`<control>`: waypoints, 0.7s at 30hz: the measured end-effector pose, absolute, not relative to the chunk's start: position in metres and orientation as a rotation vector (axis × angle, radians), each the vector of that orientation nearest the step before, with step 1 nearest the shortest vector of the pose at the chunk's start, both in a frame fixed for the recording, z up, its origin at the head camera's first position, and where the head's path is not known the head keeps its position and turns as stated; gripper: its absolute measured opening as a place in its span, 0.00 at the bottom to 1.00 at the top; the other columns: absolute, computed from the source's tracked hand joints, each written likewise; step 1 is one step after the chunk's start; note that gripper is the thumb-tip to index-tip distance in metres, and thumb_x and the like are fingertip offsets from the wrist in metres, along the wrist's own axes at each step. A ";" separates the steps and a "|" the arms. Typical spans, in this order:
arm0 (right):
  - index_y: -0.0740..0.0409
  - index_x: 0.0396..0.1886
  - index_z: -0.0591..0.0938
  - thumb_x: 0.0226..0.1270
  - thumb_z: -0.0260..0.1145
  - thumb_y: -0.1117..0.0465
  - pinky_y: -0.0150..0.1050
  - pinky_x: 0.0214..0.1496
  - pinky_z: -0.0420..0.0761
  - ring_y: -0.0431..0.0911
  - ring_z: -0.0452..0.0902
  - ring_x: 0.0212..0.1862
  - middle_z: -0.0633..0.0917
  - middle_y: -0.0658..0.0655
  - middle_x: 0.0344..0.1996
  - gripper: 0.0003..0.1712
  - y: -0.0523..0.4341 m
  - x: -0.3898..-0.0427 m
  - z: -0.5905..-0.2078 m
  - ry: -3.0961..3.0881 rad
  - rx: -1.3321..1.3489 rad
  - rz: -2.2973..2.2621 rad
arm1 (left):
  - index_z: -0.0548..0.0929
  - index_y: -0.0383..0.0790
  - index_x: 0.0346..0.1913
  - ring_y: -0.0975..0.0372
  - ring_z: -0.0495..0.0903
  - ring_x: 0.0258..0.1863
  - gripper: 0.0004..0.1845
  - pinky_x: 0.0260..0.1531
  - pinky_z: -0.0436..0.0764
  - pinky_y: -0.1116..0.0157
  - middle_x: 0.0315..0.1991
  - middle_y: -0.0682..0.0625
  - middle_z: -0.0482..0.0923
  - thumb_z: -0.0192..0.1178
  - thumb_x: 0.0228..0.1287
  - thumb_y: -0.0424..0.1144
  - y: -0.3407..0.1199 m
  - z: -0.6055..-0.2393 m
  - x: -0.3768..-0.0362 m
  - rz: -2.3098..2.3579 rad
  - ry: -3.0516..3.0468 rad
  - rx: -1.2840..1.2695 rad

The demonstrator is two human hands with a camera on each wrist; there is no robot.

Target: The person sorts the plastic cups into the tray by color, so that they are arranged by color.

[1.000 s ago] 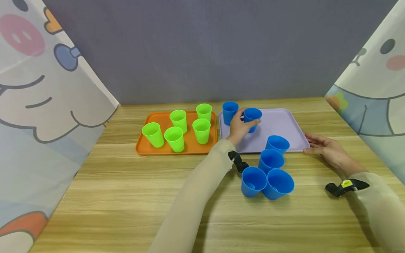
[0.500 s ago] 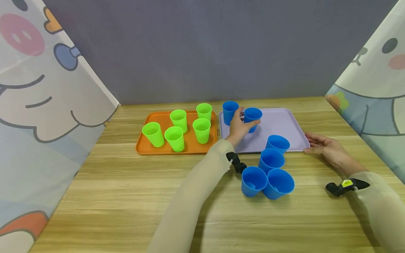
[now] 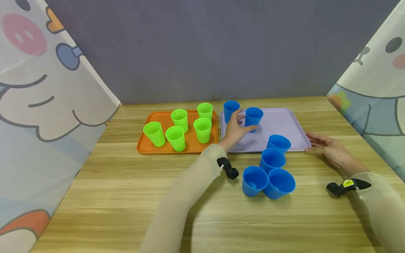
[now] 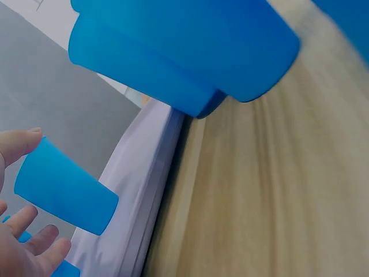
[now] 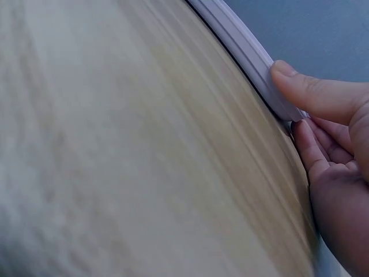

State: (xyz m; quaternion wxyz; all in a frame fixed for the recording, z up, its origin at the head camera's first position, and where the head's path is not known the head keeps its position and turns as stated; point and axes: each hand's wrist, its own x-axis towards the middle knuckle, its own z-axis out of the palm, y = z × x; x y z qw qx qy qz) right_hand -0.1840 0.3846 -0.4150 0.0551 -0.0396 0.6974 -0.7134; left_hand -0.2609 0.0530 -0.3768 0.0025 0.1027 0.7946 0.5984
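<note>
Left hand (image 3: 234, 130) leftward, wrist-view fingers (image 4: 43, 239) spread

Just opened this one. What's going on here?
A person's left hand is loosely spread around a blue cup on the lilac tray, beside another blue cup. Their right hand pinches the tray's near right corner. Four more blue cups cluster nearer the person; five green cups stand on the orange tray.

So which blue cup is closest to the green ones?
The blue cup at the back-left corner of the purple tray: it stands farther left and farther back than the other five.
</note>
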 end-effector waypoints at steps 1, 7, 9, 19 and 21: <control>0.38 0.47 0.85 0.61 0.63 0.84 0.22 0.44 0.79 0.30 0.82 0.45 0.85 0.36 0.46 0.33 0.385 -0.184 -0.415 2.111 -0.122 -2.170 | 0.61 0.41 0.74 0.51 0.74 0.62 0.45 0.60 0.76 0.60 0.65 0.42 0.73 0.74 0.57 0.40 0.051 -0.377 -0.259 1.877 2.485 0.338; 0.39 0.47 0.86 0.60 0.63 0.84 0.22 0.44 0.80 0.31 0.82 0.45 0.85 0.36 0.46 0.33 0.385 -0.184 -0.415 2.085 -0.123 -2.192 | 0.62 0.41 0.74 0.51 0.73 0.63 0.42 0.59 0.77 0.59 0.66 0.43 0.72 0.72 0.60 0.39 0.039 -0.374 -0.246 1.853 2.361 0.464; 0.40 0.47 0.86 0.60 0.63 0.85 0.22 0.44 0.80 0.31 0.82 0.45 0.85 0.36 0.46 0.33 0.385 -0.184 -0.415 2.081 -0.122 -2.194 | 0.62 0.42 0.74 0.53 0.74 0.63 0.41 0.57 0.78 0.59 0.65 0.45 0.73 0.72 0.61 0.40 0.035 -0.374 -0.241 1.831 2.315 0.510; 0.39 0.47 0.86 0.60 0.64 0.84 0.23 0.44 0.80 0.31 0.82 0.45 0.85 0.37 0.46 0.33 0.384 -0.184 -0.414 2.063 -0.098 -2.206 | 0.67 0.40 0.70 0.61 0.78 0.56 0.36 0.53 0.78 0.68 0.60 0.50 0.78 0.71 0.61 0.40 0.013 -0.379 -0.224 1.740 2.162 0.713; 0.40 0.47 0.86 0.60 0.63 0.84 0.23 0.44 0.80 0.31 0.82 0.45 0.85 0.37 0.46 0.33 0.384 -0.183 -0.414 2.059 -0.101 -2.210 | 0.69 0.38 0.69 0.62 0.79 0.54 0.35 0.53 0.78 0.68 0.58 0.49 0.79 0.71 0.62 0.40 0.008 -0.381 -0.222 1.724 2.119 0.737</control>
